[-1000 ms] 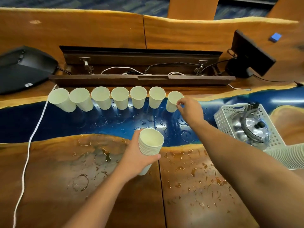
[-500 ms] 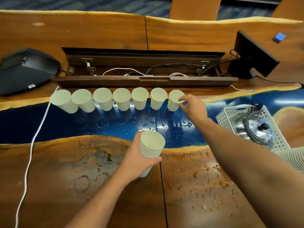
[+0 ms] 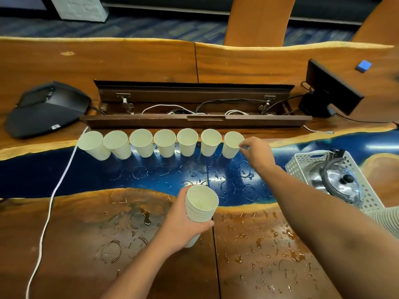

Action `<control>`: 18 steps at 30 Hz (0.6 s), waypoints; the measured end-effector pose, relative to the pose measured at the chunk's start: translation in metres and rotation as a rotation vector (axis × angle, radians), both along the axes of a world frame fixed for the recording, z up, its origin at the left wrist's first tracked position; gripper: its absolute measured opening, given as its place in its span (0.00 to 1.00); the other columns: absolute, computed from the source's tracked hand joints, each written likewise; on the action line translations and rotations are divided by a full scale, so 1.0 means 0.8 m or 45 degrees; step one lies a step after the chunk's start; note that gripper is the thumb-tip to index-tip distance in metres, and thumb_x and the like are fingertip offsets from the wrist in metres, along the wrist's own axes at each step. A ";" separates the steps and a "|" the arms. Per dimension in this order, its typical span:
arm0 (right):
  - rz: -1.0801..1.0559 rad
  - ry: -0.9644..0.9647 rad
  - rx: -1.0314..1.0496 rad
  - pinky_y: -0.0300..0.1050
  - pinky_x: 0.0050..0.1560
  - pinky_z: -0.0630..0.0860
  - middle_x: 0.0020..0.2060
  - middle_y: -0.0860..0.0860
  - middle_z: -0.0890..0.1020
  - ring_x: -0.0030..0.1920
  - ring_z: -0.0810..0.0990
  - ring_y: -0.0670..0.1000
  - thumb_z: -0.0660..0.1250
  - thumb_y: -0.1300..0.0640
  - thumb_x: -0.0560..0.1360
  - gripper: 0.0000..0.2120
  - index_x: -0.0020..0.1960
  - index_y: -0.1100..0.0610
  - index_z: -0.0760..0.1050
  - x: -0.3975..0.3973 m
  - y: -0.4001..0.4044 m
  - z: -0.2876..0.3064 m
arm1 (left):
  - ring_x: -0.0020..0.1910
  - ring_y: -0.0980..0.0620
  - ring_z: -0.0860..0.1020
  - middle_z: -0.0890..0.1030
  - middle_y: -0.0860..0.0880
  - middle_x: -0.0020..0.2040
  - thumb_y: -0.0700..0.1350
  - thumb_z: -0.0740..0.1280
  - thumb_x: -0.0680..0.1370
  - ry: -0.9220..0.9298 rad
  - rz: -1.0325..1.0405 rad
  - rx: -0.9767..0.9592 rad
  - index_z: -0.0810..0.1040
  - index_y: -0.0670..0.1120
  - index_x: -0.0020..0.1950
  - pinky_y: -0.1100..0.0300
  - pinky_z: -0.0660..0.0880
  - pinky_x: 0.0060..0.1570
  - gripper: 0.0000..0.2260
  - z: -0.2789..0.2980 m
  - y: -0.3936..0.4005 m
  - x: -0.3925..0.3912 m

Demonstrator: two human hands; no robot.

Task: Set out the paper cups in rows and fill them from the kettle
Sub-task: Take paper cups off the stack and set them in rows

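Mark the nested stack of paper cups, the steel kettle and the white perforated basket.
nested stack of white paper cups [image 3: 199,209]: head view, outer wall.
steel kettle [image 3: 336,182]: head view, lid.
white perforated plastic basket [image 3: 302,161]: head view, left wall.

**Cream cups on a river of blue**

Seven paper cups [image 3: 164,143], all pale cream-white, line up against the dark brown cable trough [image 3: 194,120]. The tabletop [image 3: 75,244] shows warm orange-brown wood grain, with a deep glossy blue band [image 3: 32,171] winding across it, edged in golden yellow. Droplets and ring marks glint over both blue and brown. The stack of cups [image 3: 200,206] is the same cream, striped by its layered rims. Off to the side, a white perforated basket [image 3: 302,162] carries a shiny silver kettle [image 3: 336,182] with a black knob. A white cord [image 3: 51,203], a black speakerphone [image 3: 45,108], a black screen [image 3: 330,89], a small blue block [image 3: 364,66]. A grey-and-white striped sleeve [image 3: 386,219] peeks in.
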State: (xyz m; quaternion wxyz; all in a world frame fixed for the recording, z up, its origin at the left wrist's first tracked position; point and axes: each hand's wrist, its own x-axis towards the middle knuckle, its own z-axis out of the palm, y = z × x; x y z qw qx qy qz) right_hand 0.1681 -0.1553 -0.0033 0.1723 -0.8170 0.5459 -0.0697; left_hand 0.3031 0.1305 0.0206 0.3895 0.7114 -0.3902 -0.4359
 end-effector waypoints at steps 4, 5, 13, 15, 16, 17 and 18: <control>-0.023 -0.013 0.009 0.51 0.58 0.78 0.60 0.54 0.82 0.54 0.81 0.56 0.70 0.58 0.78 0.12 0.61 0.55 0.82 0.007 0.000 0.003 | 0.58 0.64 0.73 0.73 0.64 0.57 0.50 0.82 0.64 -0.010 0.007 -0.006 0.62 0.69 0.62 0.66 0.73 0.55 0.38 -0.001 -0.002 0.001; -0.028 -0.016 0.013 0.51 0.58 0.78 0.60 0.54 0.82 0.55 0.81 0.56 0.70 0.58 0.78 0.13 0.61 0.55 0.81 0.007 0.000 0.005 | 0.58 0.63 0.73 0.73 0.64 0.57 0.50 0.82 0.64 -0.010 0.009 -0.006 0.62 0.69 0.62 0.65 0.73 0.55 0.38 -0.002 -0.003 0.001; 0.046 -0.291 0.028 0.44 0.52 0.78 0.55 0.49 0.83 0.50 0.80 0.48 0.70 0.53 0.77 0.09 0.57 0.50 0.82 -0.001 0.050 0.064 | 0.57 0.59 0.75 0.74 0.62 0.58 0.50 0.82 0.65 0.000 -0.038 -0.032 0.63 0.62 0.67 0.66 0.73 0.50 0.38 0.005 -0.021 -0.007; 0.178 -0.401 0.164 0.41 0.49 0.76 0.49 0.44 0.84 0.47 0.79 0.43 0.70 0.51 0.78 0.04 0.51 0.48 0.82 -0.011 0.080 0.092 | 0.57 0.61 0.74 0.75 0.62 0.58 0.49 0.82 0.65 0.008 -0.035 -0.051 0.64 0.61 0.67 0.67 0.72 0.49 0.38 0.007 -0.027 -0.011; 0.245 -0.450 0.236 0.40 0.47 0.75 0.45 0.42 0.84 0.44 0.78 0.41 0.70 0.50 0.77 0.03 0.49 0.47 0.83 -0.018 0.096 0.107 | 0.57 0.61 0.74 0.75 0.62 0.58 0.50 0.82 0.64 0.007 -0.034 -0.057 0.64 0.60 0.67 0.66 0.72 0.50 0.38 0.008 -0.029 -0.012; 0.304 -0.490 0.305 0.39 0.46 0.74 0.43 0.41 0.84 0.43 0.78 0.40 0.70 0.49 0.77 0.04 0.47 0.48 0.83 -0.026 0.114 0.120 | 0.57 0.61 0.75 0.75 0.62 0.58 0.52 0.82 0.64 0.005 -0.036 -0.060 0.64 0.60 0.66 0.64 0.73 0.51 0.38 0.008 -0.031 -0.015; 0.370 -0.485 0.355 0.39 0.45 0.74 0.42 0.40 0.83 0.43 0.78 0.40 0.70 0.48 0.76 0.05 0.47 0.47 0.83 -0.034 0.129 0.133 | 0.57 0.61 0.75 0.75 0.62 0.58 0.53 0.82 0.63 0.003 -0.038 -0.062 0.64 0.60 0.66 0.62 0.75 0.53 0.39 0.009 -0.033 -0.017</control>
